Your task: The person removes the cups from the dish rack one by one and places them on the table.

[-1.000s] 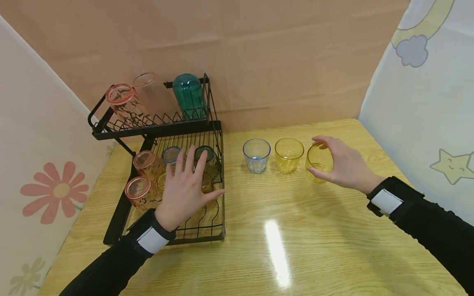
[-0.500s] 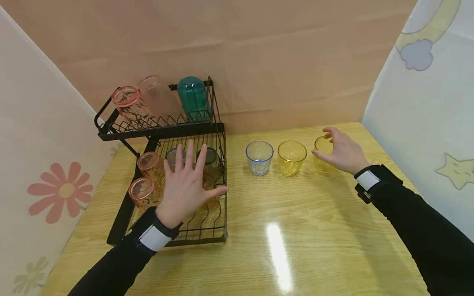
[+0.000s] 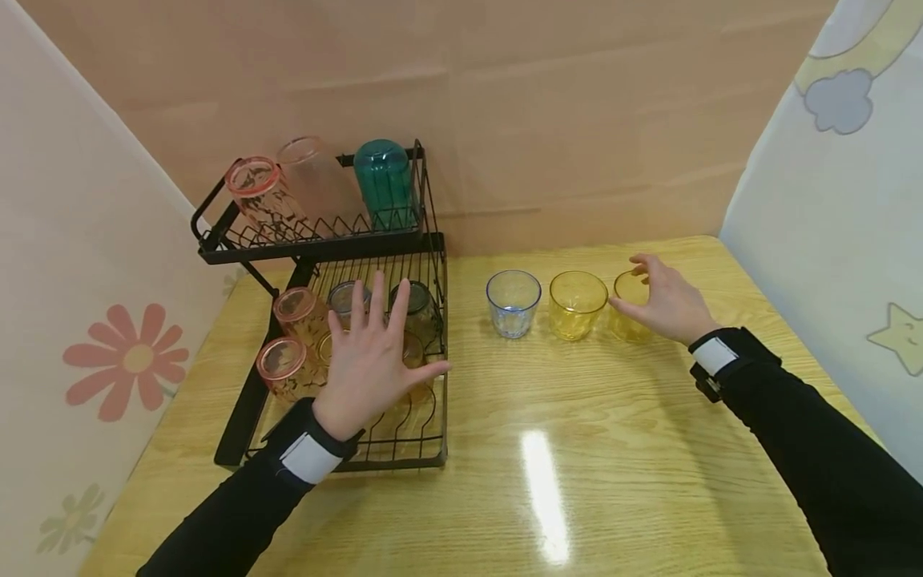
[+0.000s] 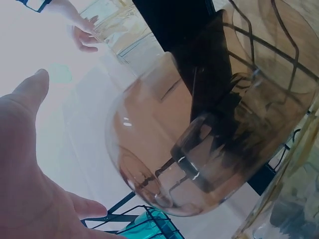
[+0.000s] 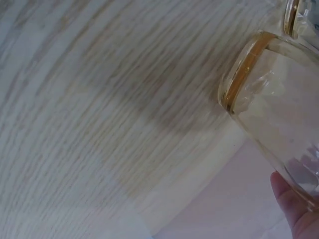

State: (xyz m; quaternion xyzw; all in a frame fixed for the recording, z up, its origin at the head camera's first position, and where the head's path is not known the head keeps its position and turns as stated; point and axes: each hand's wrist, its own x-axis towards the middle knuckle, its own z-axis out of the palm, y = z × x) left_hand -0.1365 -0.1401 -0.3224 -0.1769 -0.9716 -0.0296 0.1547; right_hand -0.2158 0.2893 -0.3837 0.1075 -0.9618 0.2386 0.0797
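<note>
The right hand (image 3: 674,303) curves round a see-through yellow tumbler of moulded glass (image 5: 281,104), thumb on the near side and fingers at the far side of the rim. The tumbler stands upright on the pale wood-grain table (image 3: 613,465); its walls are clear enough to see through, and in the right wrist view its thick base shows an amber band.

At nine o'clock from it, just beside, stands a second yellow glass tumbler (image 3: 577,320); whether the two touch I cannot tell. Farther along at nine o'clock is a clear glass tumbler with a blue rim (image 3: 513,308).

Between eight and nine o'clock, well apart, the left hand (image 3: 369,370) is spread wide, holding nothing, over a black two-tier wire rack (image 3: 392,462). Near it in the left wrist view is an upturned brownish transparent glass (image 4: 149,134).

From the left hand, a dark grey glass (image 3: 416,308) is at one o'clock, and two pinkish upturned glasses (image 3: 288,369) lie toward nine and ten. On the upper tier, a teal ribbed glass (image 3: 384,184) stands upturned near twelve, a patterned pink glass (image 3: 263,196) near eleven.
</note>
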